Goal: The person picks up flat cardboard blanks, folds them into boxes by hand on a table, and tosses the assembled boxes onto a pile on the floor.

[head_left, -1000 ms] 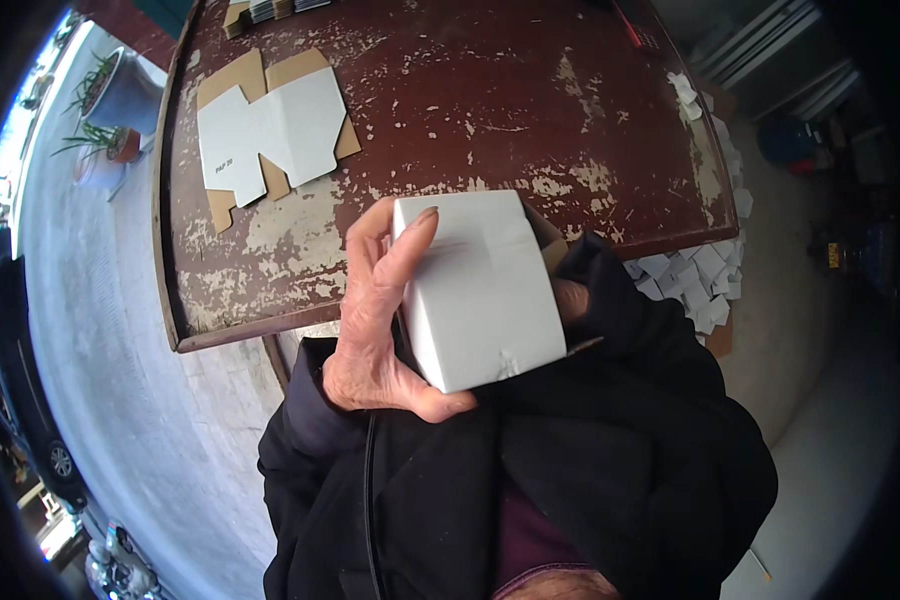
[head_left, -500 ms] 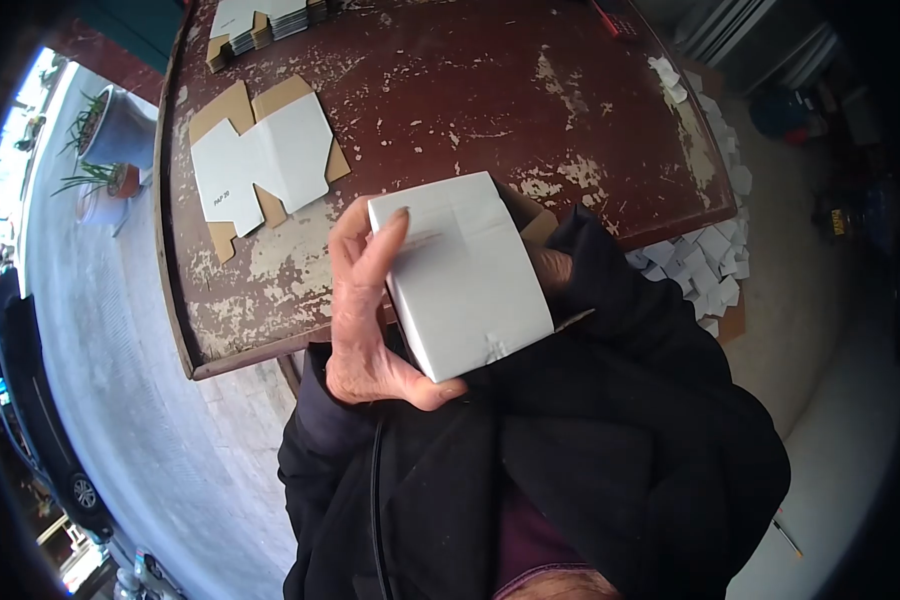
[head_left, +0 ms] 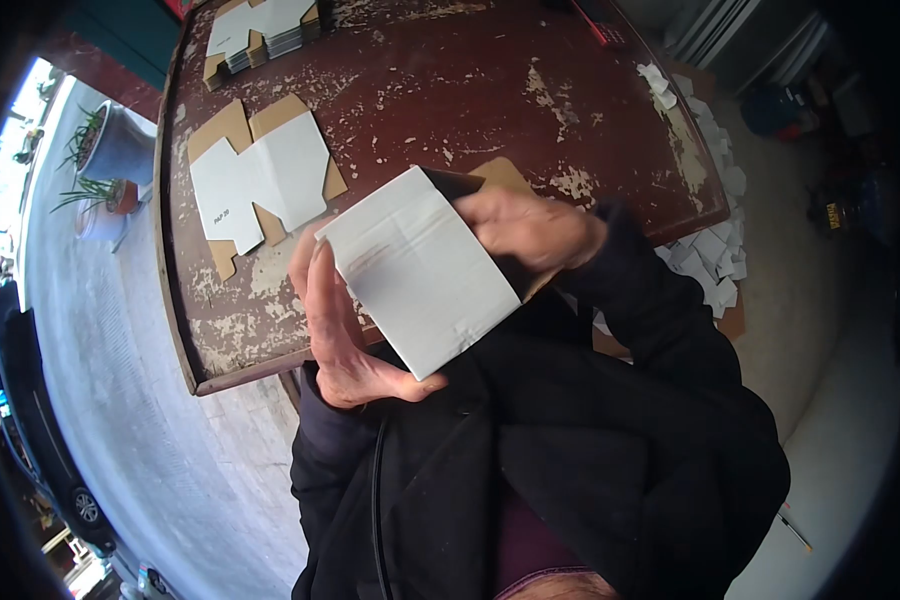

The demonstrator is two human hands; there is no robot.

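A white cardboard box (head_left: 420,275), folded into shape, is held over the table's near edge. My left hand (head_left: 335,340) grips its closed left end, with the thumb along the bottom corner and the fingers at the upper left edge. At the box's open right end is my right hand (head_left: 535,230), its fingers bent toward the opening. Those fingers are blurred and partly hidden, so their grip is unclear. A brown flap (head_left: 505,175) sticks out above the right hand. On the table to the left lies a flat unfolded carton (head_left: 260,180), white with brown flaps.
The worn dark-red table (head_left: 400,100) has peeling paint and a raised left edge. Several flat cartons are stacked (head_left: 265,35) at its far left. A red object (head_left: 605,30) lies at the far right. White pieces (head_left: 710,250) fill a carton beside the table. Potted plants (head_left: 110,140) stand left.
The box has moved left and turned, showing its open right end more. My right hand, mostly hidden behind the box before, has come into view at that opening.
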